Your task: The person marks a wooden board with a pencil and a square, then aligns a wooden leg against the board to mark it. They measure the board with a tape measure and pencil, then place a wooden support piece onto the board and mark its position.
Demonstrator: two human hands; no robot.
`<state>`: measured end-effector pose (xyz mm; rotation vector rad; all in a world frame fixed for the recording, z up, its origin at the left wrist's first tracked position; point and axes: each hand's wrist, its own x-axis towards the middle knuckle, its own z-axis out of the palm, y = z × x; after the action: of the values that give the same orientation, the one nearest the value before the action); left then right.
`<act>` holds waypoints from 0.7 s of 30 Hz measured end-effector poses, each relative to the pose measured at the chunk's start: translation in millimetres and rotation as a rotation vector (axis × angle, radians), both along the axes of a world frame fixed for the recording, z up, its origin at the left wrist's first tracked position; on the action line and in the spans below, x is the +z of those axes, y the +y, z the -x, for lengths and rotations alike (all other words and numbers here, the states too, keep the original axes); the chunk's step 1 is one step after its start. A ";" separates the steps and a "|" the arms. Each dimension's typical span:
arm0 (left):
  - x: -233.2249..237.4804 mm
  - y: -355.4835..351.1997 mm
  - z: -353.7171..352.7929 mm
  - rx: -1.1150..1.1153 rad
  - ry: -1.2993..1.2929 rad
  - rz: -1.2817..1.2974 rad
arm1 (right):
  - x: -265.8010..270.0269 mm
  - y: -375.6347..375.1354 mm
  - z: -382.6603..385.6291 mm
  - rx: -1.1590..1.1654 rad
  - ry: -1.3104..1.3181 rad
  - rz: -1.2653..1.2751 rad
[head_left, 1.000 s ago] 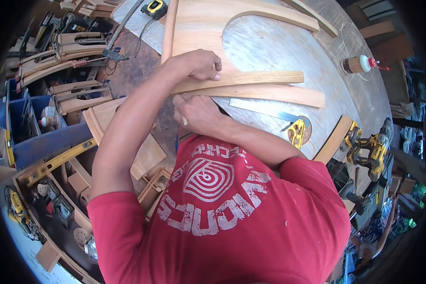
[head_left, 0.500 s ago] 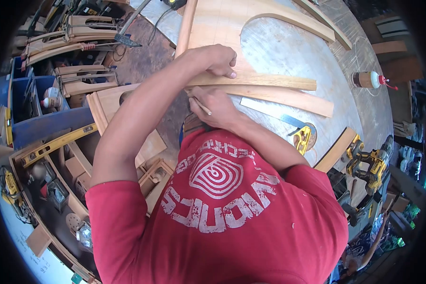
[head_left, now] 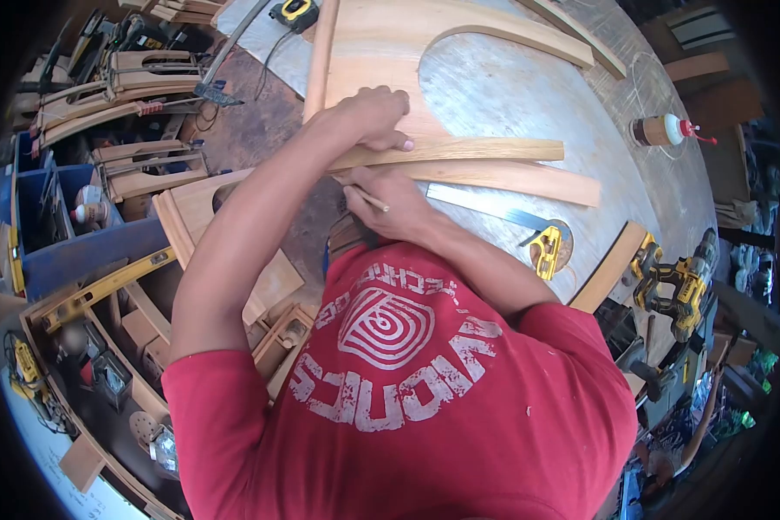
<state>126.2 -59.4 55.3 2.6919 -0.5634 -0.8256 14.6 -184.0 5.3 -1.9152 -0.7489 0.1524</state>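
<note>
My left hand [head_left: 377, 117] rests on a pale wooden panel [head_left: 368, 74], its fingers bent. Its thumb presses on the upper of two wooden strips [head_left: 485, 150], at the panel's near edge. Just below, my right hand [head_left: 394, 201] is closed on a pencil [head_left: 373, 202], close to the left end of the lower, slightly curved strip [head_left: 511, 180]. The pencil's tip is hidden. To the right of that hand lies a try square with a metal blade [head_left: 477, 205] and a yellow handle [head_left: 545, 251].
The panel has a curved cut-out over the metal-topped table [head_left: 494, 87]. A glue bottle [head_left: 663, 130] lies at the right, with a yellow drill [head_left: 689, 286] nearer. A tape measure [head_left: 295, 12] and a hammer [head_left: 218, 94] lie at the upper left. Clamped wooden pieces [head_left: 152, 74] are beyond.
My left hand's fingers have spread a little, while its thumb stays on the upper strip. The right hand still holds the pencil near the strip ends. The whole view has shifted slightly.
</note>
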 end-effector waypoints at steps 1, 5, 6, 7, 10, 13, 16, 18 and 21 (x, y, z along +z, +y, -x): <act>0.1 -0.7 0.7 0.015 -0.018 -0.010 | 4.1 -9.2 0.1 -0.031 0.037 0.002; 11.9 -4.0 5.6 0.064 -0.042 -0.057 | 22.3 -73.1 -5.2 -0.171 0.158 0.098; 15.1 -5.3 5.9 0.071 -0.037 -0.071 | 27.3 -89.7 -6.1 -0.227 0.151 0.122; 18.1 -7.1 6.3 0.069 -0.041 -0.087 | 36.8 -105.9 -7.1 -0.279 0.193 0.164; 25.3 -11.9 6.9 0.065 -0.065 -0.137 | 52.3 -150.7 -12.5 -0.438 0.316 0.207; 30.5 -16.1 9.1 0.066 -0.106 -0.194 | 46.3 -191.0 -21.0 -0.569 0.248 0.267; 33.6 -19.8 13.5 0.091 -0.160 -0.246 | 57.8 -215.5 -28.2 -0.586 0.230 0.329; 34.1 -20.3 16.3 0.126 -0.190 -0.273 | 88.2 -222.5 -31.2 -0.563 0.296 0.262; 32.8 -23.2 23.8 0.152 -0.282 -0.270 | 124.4 -224.3 -47.6 -0.495 0.292 0.085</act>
<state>102.4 -82.5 88.1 3.0797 -0.3162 -0.5161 62.2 -408.3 129.6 -2.0428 -0.0662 0.1514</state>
